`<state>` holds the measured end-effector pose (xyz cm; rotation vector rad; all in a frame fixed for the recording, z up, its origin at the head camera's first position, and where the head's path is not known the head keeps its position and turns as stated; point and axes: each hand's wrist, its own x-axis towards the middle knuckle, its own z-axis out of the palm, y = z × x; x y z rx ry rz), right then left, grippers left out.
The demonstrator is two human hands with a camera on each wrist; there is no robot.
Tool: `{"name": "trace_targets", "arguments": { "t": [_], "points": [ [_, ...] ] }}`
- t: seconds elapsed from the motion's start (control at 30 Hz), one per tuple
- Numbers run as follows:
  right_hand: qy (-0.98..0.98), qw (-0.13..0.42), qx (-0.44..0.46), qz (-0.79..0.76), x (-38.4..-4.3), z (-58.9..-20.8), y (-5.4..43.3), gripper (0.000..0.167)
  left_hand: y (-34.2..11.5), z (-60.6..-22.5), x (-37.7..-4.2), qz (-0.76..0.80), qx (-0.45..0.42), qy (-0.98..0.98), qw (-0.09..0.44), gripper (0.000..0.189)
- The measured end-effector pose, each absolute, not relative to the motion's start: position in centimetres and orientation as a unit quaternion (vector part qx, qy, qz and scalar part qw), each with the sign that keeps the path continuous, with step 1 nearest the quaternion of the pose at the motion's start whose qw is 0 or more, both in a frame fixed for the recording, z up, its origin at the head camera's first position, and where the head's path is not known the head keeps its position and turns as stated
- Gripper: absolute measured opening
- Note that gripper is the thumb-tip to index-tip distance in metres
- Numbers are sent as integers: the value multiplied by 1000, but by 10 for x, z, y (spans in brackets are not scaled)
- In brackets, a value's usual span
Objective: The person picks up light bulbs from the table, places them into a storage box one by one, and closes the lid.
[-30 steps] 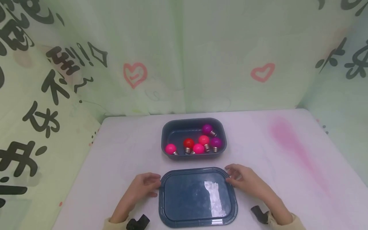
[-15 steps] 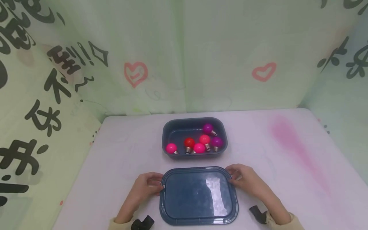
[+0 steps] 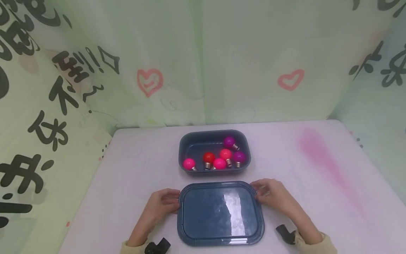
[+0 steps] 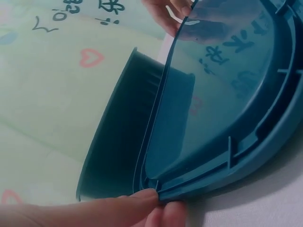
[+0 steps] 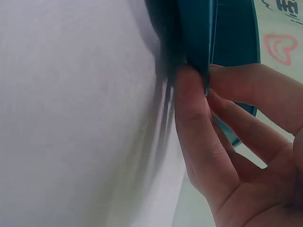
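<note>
A dark blue rectangular lid (image 3: pixel 206 213) with rounded corners lies between both hands in the head view. My left hand (image 3: pixel 160 205) pinches its left edge near the far corner; the thumb (image 4: pixel 137 198) shows on the rim in the left wrist view. On the opposite side my right hand (image 3: pixel 276 196) grips the far right corner, thumb and fingers meeting at the edge in the right wrist view. Just beyond the lid stands a matching open box (image 3: pixel 198 143). Several round light bulbs lie inside, among them a red bulb (image 3: pixel 208 157) and a purple bulb (image 3: pixel 229 142).
The table has a whitish cover (image 3: pixel 139 158) with a pink smear (image 3: pixel 320 155) at the right. Pale green curtains (image 3: pixel 222 63) with hearts and black writing enclose the back and sides. Black wrist mounts (image 3: pixel 157 246) sit by the cuffs.
The left hand has closed in on the lid and now holds its edge. The lid has shifted slightly away from the body with both hands. The box and bulbs stay put.
</note>
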<state>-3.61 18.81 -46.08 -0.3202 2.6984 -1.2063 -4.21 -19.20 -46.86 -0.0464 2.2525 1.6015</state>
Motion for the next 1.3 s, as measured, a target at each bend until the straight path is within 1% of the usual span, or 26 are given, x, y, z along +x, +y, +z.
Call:
{"name": "trace_targets", "arguments": {
  "t": [0.23,0.33,0.57,0.8,0.93,1.07,1.3],
  "points": [
    [909,80,-93,-397,-39,-458,190,35,-195,-467,-42,588,1,783,202,40],
    [910,75,-97,-397,-40,-456,191,34,-196,-466,-42,595,11,778,203,40],
    [906,70,-100,-405,-40,-451,193,32,-198,-467,-43,628,20,745,223,42],
    [899,58,-118,-418,-41,-447,197,32,-201,-464,-47,627,24,744,229,42],
    [893,78,-119,-427,-41,-442,199,32,-204,-462,-48,623,21,745,237,43],
    [883,100,-120,-442,-40,-439,202,36,-206,-460,-49,622,27,742,250,45],
    [868,130,-139,-458,-40,-438,209,39,-208,-457,-51,631,53,721,283,55]
  ]
}}
